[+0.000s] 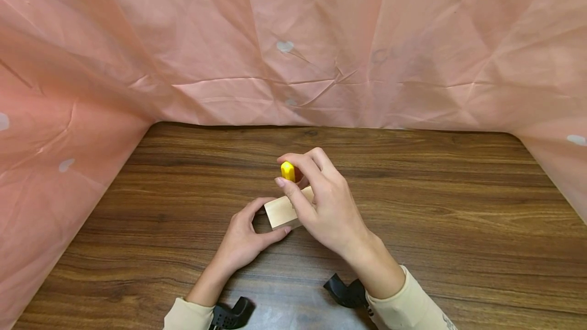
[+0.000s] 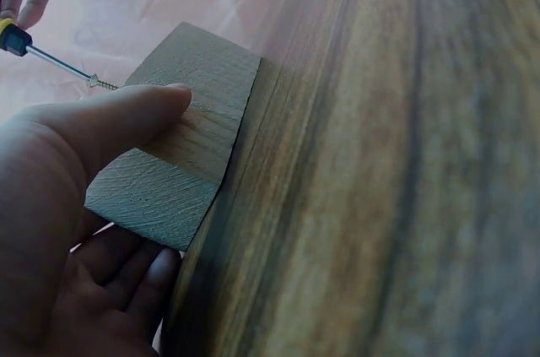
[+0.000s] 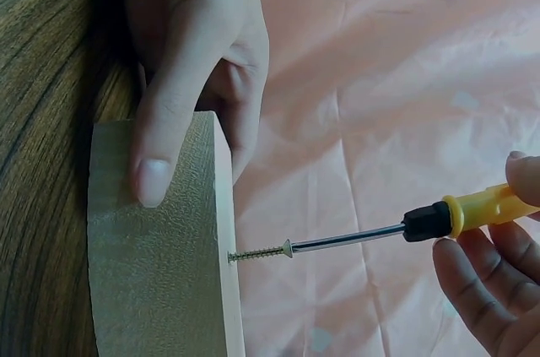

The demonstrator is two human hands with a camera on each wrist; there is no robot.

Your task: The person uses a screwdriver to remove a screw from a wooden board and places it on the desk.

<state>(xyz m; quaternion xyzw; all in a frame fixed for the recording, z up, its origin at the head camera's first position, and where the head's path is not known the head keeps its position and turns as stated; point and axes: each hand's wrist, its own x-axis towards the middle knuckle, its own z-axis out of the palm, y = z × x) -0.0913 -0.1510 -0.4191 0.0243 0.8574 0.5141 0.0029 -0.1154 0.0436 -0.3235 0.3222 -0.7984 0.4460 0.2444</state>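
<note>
"Cream right sleeve (image 1: 408, 302) lay nearest the head camera. What followed, by size?"

"Table (image 1: 435, 192), one: brown, wood-grained, beneath the work."

"Hands?"

"Two, bare. Right hand (image 1: 332, 208) pinched the yellow handle of a screwdriver (image 3: 426, 224) between thumb and fingertips. Left hand (image 1: 243, 241) held one end of a wooden block (image 1: 279, 211), thumb on the near side, fingers round the far."

"Particulars of the block?"

"Pale and square-edged; it appeared to rest on the table. Judged light, stiff, dry rather than slippery; sturdy, though it might have split along the grain. Best held by its two long sides, thumb clear of the top."

"And the screwdriver?"

"Upright above the block, bright shaft down. Judged light and rigid; the handle was the place to hold, the smooth shaft apt to slip."

"Smallest entry?"

"Screw (image 3: 261, 253), one: between driver tip and block's upper face, most of its thread exposed. Judged hard, prone to tip, and best pinched just below the head."
</note>
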